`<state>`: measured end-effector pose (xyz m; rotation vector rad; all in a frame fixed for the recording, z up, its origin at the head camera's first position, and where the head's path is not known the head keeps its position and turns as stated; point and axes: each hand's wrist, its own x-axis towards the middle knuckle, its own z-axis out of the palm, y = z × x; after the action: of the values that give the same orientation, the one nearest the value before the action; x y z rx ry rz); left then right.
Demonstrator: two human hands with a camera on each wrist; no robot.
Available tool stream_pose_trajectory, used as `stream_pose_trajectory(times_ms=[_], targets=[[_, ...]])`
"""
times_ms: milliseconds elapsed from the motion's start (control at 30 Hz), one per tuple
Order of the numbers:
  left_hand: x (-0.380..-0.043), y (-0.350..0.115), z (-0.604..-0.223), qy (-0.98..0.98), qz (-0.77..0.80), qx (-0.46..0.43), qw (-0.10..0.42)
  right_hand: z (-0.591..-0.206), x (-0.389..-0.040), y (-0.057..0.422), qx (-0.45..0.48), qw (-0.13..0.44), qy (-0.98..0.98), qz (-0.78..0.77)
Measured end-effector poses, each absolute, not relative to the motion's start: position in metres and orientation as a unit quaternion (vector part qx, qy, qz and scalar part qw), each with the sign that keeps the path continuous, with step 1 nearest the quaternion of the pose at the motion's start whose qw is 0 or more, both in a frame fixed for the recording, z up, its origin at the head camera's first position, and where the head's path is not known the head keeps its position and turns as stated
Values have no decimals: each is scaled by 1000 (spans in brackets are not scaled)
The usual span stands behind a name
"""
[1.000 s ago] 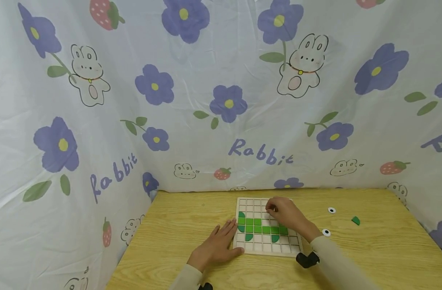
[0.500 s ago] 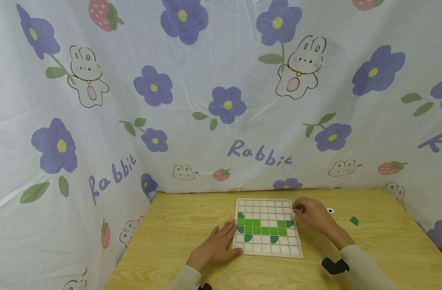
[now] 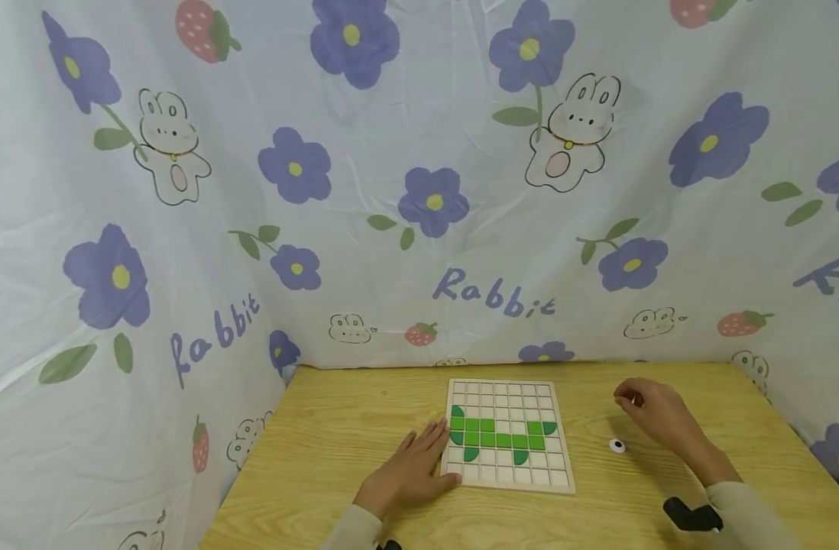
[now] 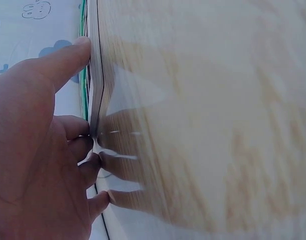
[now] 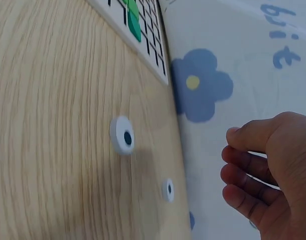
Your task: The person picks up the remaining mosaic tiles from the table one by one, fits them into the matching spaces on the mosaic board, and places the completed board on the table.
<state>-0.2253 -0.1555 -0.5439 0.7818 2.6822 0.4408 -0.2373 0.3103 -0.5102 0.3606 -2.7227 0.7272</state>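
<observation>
A pale gridded board (image 3: 509,479) bears bright green square tiles (image 3: 488,439) and dark green quarter-round tiles (image 3: 521,457). My left hand (image 3: 409,466) lies flat at the board's left side, its fingertips and thumb touching the edge. Right of the board, my right hand (image 3: 660,416) hovers over the table, fingers loosely bent; the right wrist view shows a gap between thumb and fingers, with nothing held. Near it lies a white eye disc (image 3: 617,445) with a dark pupil. The right wrist view also shows a second eye disc (image 5: 168,190), hidden by the hand in the head view.
The wooden table (image 3: 337,428) ends at a hanging white cloth (image 3: 364,252) printed with purple flowers, rabbits and strawberries. More of that cloth hangs at the left and right sides.
My right hand has moved right, from above the board to beyond the eye discs, uncovering the board's right-hand tiles. It now hides the loose green tile. My left hand has stayed put.
</observation>
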Motion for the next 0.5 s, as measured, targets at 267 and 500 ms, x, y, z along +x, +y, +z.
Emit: stream_pose_trajectory(times_ms=[267,500], targets=[[-225,-155,-543,937,148,275,155,-515,-230,346,90,111,-962,234],[-224,-155,-541,936,153,273,158,-524,-226,377,58,55,-968,237]])
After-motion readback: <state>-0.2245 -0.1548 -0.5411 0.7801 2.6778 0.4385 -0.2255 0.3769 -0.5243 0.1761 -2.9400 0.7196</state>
